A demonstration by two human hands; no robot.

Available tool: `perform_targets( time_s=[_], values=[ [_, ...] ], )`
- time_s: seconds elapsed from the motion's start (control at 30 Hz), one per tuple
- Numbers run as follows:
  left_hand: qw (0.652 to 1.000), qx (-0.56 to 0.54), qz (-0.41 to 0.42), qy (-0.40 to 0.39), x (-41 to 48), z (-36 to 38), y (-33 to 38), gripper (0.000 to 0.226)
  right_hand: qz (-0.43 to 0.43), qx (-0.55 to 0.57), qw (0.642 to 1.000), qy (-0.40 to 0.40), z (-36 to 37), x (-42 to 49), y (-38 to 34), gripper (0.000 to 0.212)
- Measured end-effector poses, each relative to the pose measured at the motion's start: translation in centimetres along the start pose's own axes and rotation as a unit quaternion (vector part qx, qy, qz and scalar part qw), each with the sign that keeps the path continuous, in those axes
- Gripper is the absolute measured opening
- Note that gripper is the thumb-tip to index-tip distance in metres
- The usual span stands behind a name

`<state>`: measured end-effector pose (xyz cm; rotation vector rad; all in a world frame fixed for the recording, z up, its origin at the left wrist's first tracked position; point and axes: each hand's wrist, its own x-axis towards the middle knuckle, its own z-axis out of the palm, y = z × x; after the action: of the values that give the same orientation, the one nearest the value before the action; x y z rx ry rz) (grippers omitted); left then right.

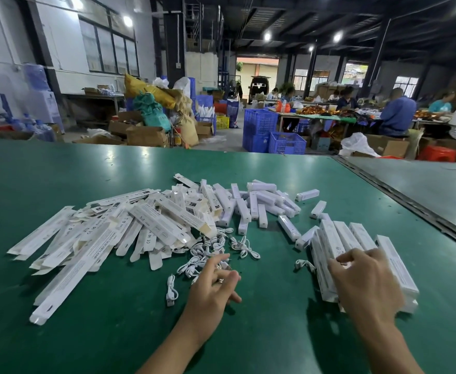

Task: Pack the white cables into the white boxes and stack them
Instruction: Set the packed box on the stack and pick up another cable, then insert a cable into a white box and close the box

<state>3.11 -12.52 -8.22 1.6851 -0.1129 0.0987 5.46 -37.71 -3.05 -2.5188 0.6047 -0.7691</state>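
Observation:
A heap of flat, unfolded white boxes [108, 233] covers the left of the green table [59, 171]. Short white cables [208, 248] lie tangled just right of that heap, with one cable [171, 290] apart near the front. My left hand [213, 287] hovers over the tangle, fingers loosely spread, a metal cable plug between fingertips. My right hand [364, 282] rests with bent fingers on a row of packed white boxes [356, 255] lying side by side at the right. Small white oblong devices [259, 203] are scattered behind.
A metal seam [410, 203] joins this table to a grey one at the right. Beyond the far edge stand blue crates [272, 136], cardboard cartons and sacks. Several people sit working at tables at the back right.

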Motion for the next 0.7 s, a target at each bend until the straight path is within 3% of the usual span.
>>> perform_targets(
  time_s=[0.07, 0.13, 0.3, 0.37, 0.47, 0.57, 0.63, 0.7],
  values=[
    [0.999, 0.023, 0.011, 0.032, -0.4, 0.2, -0.1, 0.022, -0.045, 0.006, 0.999, 0.015, -0.1, -1.3, -1.1, 0.021],
    [0.996, 0.063, 0.033, 0.053, -0.4, 0.4, -0.2, 0.005, -0.146, 0.046, 0.988, 0.013, 0.1, -3.5, -2.8, 0.019],
    [0.977, 0.138, 0.090, 0.139, -0.2, 0.2, -0.3, 0.024, -0.343, 0.104, 0.927, -0.106, 3.3, -8.6, -5.0, 0.016],
    [0.967, 0.156, 0.111, 0.170, 0.0, -0.4, -0.3, 0.025, -0.388, 0.078, 0.898, -0.192, 5.0, -9.2, -4.7, 0.036],
    [0.942, 0.210, 0.137, 0.224, 1.0, -2.1, -0.1, 0.024, -0.366, 0.009, 0.885, -0.288, 6.9, -8.7, -4.2, 0.066],
    [0.901, 0.306, 0.140, 0.273, 3.0, -5.0, 0.5, 0.014, -0.328, -0.015, 0.892, -0.310, 8.1, -8.5, -4.3, 0.083],
    [0.856, 0.410, 0.102, 0.299, 4.7, -8.0, 0.9, 0.032, -0.312, -0.037, 0.896, -0.315, 8.7, -8.1, -4.7, 0.092],
    [0.812, 0.487, 0.012, 0.321, 5.9, -11.6, 1.5, 0.055, -0.296, -0.057, 0.899, -0.319, 9.3, -7.5, -5.3, 0.094]
  ],
)
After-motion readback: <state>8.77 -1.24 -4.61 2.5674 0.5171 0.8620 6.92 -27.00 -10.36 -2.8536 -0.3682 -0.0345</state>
